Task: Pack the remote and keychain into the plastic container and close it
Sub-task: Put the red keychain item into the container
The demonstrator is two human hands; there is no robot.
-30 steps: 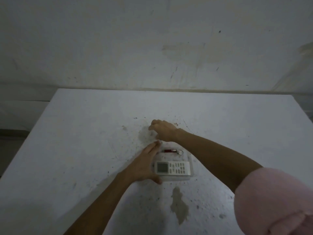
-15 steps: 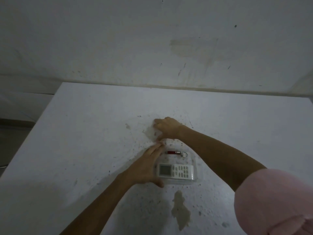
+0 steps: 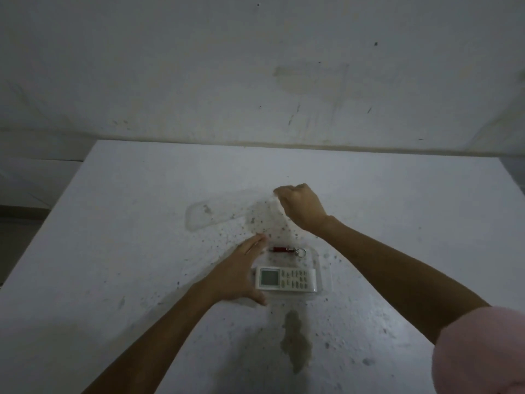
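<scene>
R hand (image 3: 301,207) lifts lid (image 3: 227,211) | L hand (image 3: 241,273) steadies container (image 3: 322,270)

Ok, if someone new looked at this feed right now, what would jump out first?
Probably the white remote and red keychain lying side by side in the clear container at the table's centre. Next, the right hand holding the transparent lid raised behind it, while the left hand steadies the container's left end.

- A white tabletop (image 3: 136,251), speckled with dark flecks and one brownish stain (image 3: 295,342).
- Behind it, a scuffed, dim whitish wall (image 3: 199,66).
</scene>
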